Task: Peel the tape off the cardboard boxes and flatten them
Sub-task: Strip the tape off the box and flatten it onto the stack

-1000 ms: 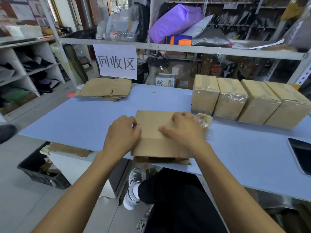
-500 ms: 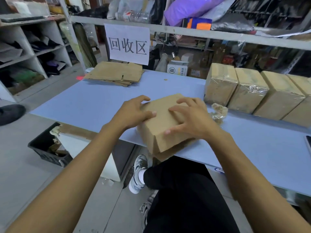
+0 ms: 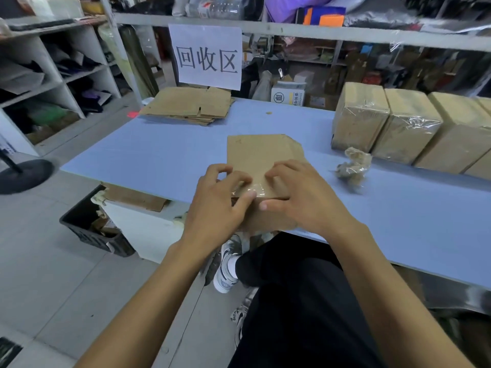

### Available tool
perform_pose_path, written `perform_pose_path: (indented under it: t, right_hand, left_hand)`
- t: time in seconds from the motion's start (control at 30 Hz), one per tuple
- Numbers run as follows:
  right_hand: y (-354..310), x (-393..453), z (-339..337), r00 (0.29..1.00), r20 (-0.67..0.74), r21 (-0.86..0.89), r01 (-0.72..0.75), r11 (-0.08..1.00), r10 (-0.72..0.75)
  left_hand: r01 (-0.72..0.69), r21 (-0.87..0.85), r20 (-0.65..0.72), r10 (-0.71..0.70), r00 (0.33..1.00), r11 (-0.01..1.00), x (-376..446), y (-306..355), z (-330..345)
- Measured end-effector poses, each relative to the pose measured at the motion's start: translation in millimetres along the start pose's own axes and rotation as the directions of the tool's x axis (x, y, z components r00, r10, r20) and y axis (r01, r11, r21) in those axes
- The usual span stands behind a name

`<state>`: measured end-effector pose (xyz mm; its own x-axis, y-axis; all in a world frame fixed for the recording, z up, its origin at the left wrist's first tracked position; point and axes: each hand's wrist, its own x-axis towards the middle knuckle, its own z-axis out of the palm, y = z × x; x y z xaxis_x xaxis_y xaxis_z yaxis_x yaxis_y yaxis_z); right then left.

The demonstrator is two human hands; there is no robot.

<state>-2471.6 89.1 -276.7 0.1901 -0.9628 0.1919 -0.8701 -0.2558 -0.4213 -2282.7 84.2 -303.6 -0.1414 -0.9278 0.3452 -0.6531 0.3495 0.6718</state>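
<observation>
Pressing down, we've got our left hand (image 3: 221,200) and right hand (image 3: 297,196) on a flattened box (image 3: 261,158) at the table's (image 3: 159,155) near edge, fingers spread flat over a clear tape strip (image 3: 251,188), gripping nothing.

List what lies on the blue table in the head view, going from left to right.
Stack of flattened cardboard → cardboard box under both hands → crumpled ball of peeled tape → row of taped boxes.
</observation>
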Motion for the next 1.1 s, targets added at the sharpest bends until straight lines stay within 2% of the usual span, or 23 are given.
perform_pose_path:
  t: [0.13,0.23,0.33,0.43,0.53,0.9,1.1]
  right_hand:
    - [9.0,-12.0,5.5,0.985,-0.154,0.062,-0.065,0.996,0.074]
    - [9.5,-18.0,15.5,0.962,-0.240,0.143,-0.097,0.985,0.129]
    - [14.3,-24.1,27.9,0.936,-0.296,0.224,-0.126,0.966,0.191]
    - [15.7,-35.5,46.4,0.857,-0.456,0.263,-0.128,0.956,0.240]
    - [17.9,-41.3,58.1,0.799,-0.544,0.277,-0.117,0.954,0.257]
    - [41.6,-51.7,40.7,0.845,-0.455,0.381,-0.100,0.919,0.281]
    - [41.1,-52.0,42.0,0.853,-0.432,0.407,-0.107,0.907,0.295]
  left_hand:
    - [-0.043,0.056,0.076,0.039,0.996,0.997,9.8,11.5,4.5]
    - [-0.083,0.090,0.226,0.060,0.972,0.993,24.8,21.7,1.4]
    - [-0.074,-0.016,0.331,0.075,0.941,0.997,38.2,24.8,-2.9]
    - [-0.048,-0.169,0.309,0.100,0.946,0.984,33.9,21.1,7.0]
    - [-0.062,-0.218,0.255,0.118,0.960,0.974,25.6,20.6,23.2]
    - [-0.096,-0.222,0.133,0.127,0.983,0.970,18.4,43.3,62.4]
    - [-0.083,-0.173,0.159,0.111,0.981,0.981,21.7,43.2,58.3]
